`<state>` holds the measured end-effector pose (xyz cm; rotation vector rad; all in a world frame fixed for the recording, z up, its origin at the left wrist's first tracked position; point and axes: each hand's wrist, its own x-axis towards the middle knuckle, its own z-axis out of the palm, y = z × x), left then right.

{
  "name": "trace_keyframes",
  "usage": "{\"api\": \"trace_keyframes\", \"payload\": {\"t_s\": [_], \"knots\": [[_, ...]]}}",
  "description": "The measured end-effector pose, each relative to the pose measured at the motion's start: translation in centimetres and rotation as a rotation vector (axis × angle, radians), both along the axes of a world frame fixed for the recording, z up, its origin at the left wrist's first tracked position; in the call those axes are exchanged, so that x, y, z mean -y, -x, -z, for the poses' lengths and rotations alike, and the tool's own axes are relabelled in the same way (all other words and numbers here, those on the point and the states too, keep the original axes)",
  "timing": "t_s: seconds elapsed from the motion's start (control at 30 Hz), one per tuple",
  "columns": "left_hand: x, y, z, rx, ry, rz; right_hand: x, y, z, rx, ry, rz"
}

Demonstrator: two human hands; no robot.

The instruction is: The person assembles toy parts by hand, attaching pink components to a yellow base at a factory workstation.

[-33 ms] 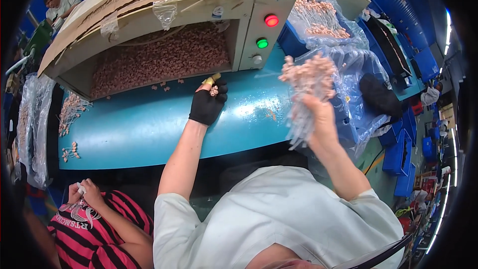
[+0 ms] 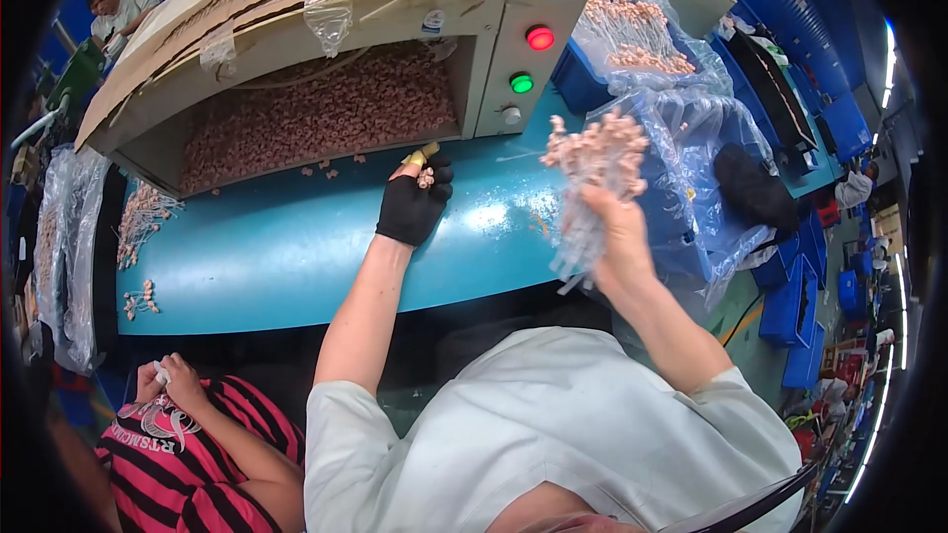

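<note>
Pinkish-tan small parts, bundled on thin stems inside a clear plastic bag (image 2: 592, 188), sit raised in the right hand (image 2: 617, 237), above the teal table (image 2: 276, 247) and just in front of the machine's button panel (image 2: 523, 49). Right hand is closed around the bag's lower neck, fingers wrapped tight. Looks light and floppy; film is probably slippery and the stems thin, so the gathered neck below the heads seems the sane place to grip, not the heads. Left hand (image 2: 415, 202) wears a black glove with yellow fingertip tape, fingers pinched together on a few loose pieces at the table's far edge, just below the hopper opening (image 2: 316, 118) full of the same parts. More filled bags (image 2: 632, 39) lie to the right. Another person in a striped shirt (image 2: 197, 454) works lower left.
</note>
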<state>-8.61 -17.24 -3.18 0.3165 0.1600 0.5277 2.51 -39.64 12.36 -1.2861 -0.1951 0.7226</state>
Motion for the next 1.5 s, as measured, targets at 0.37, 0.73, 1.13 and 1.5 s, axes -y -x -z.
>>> {"api": "trace_keyframes", "payload": {"t_s": [0.37,0.73,1.13,1.5], "knots": [[0.2,0.4,-0.6,-0.129,-0.054,-0.127,-10.6,-3.9,7.1,-0.414,-0.104,0.185],[-1.0,0.6,1.1,-0.066,-0.052,-0.164,-3.4,-3.5,3.0,0.052,0.491,-0.507],[0.5,0.9,-1.1,0.031,0.003,0.0,-9.6,-9.9,7.4,1.86,0.452,-0.019],[0.7,0.8,-2.9,-0.057,0.097,0.04,-8.4,-10.6,6.5,1.293,-0.122,0.168]]}}
